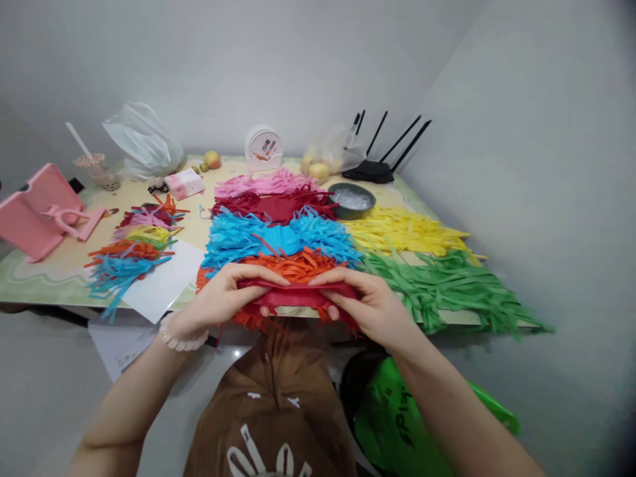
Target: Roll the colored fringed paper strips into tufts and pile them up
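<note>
My left hand (231, 295) and my right hand (365, 301) pinch a folded strip of red tissue paper (293, 299) between thumbs and fingers at the table's front edge. It lies roughly level, stretched from hand to hand. Right behind it sits a pile of orange fringed tissue paper (298, 266), with some orange strips hanging below my hands. Farther back are blue fringed tissue paper (281, 238), dark red fringed tissue paper (273, 209) and pink fringed tissue paper (268, 182). My palms hide the ends of the red piece.
Yellow fringe (407, 228) and green fringe (442, 285) spread to the right. A dark bowl (352, 211) and black router (370, 171) stand behind. At left are small multicoloured tassels (144, 232), white paper (166, 281), a pink tablet stand (44, 215) and a drink cup (102, 173).
</note>
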`<state>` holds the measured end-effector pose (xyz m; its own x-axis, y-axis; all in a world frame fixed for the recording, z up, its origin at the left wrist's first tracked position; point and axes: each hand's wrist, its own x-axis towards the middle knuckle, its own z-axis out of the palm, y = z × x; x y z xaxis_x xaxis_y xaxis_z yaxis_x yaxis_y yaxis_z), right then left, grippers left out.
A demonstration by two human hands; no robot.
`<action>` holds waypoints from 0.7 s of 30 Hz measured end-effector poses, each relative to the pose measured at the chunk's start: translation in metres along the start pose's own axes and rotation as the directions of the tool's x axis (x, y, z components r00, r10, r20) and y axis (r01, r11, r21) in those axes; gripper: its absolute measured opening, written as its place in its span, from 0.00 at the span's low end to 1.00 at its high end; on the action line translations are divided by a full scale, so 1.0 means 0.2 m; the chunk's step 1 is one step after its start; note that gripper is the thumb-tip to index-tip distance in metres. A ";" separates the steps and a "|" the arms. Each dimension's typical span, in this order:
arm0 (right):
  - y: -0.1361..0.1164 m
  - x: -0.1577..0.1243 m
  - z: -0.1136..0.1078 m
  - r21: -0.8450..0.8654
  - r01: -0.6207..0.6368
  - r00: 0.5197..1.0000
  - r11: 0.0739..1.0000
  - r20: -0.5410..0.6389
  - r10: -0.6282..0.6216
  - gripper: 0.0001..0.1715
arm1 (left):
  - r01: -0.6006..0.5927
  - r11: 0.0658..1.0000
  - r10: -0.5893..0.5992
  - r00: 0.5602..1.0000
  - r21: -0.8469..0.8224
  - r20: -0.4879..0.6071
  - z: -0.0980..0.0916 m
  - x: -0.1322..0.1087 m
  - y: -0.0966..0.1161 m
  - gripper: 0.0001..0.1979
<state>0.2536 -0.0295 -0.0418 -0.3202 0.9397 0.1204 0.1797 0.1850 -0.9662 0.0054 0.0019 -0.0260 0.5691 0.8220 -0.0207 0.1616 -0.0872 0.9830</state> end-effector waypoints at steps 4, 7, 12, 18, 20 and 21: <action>0.05 0.00 -0.01 0.103 0.088 0.996 0.991 -0.030 -0.086 0.09 | -0.127 0.990 0.126 0.992 0.063 0.021 -0.03 -0.01 0.00 0.09; 0.07 0.00 -0.01 0.099 0.117 0.993 0.988 -0.038 -0.114 0.09 | -0.194 0.969 0.188 0.981 0.154 0.051 -0.03 -0.02 0.02 0.08; 0.05 0.00 -0.01 -0.004 0.177 0.984 0.984 -0.011 -0.177 0.10 | -0.183 0.958 0.206 0.975 0.219 -0.086 0.02 -0.02 0.03 0.10; 0.01 0.01 -0.03 -0.145 0.335 0.942 0.931 0.046 -0.332 0.14 | -0.051 0.971 0.067 0.996 0.233 -0.060 0.03 -0.01 0.04 0.12; -0.01 0.01 -0.04 -0.176 0.322 0.947 0.930 0.067 -0.315 0.11 | -0.032 0.963 0.043 0.998 0.267 -0.037 0.03 0.00 0.05 0.09; -0.02 0.00 -0.05 -0.182 0.316 0.949 0.931 0.082 -0.306 0.09 | -0.035 0.960 0.046 0.998 0.279 -0.033 0.03 0.00 0.06 0.10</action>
<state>0.2614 -0.0269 -0.0357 -0.4346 0.8112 0.3913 0.2349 0.5215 -0.8203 0.0113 -0.0024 -0.0155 0.5494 0.8350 0.0304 0.3598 -0.2693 0.8933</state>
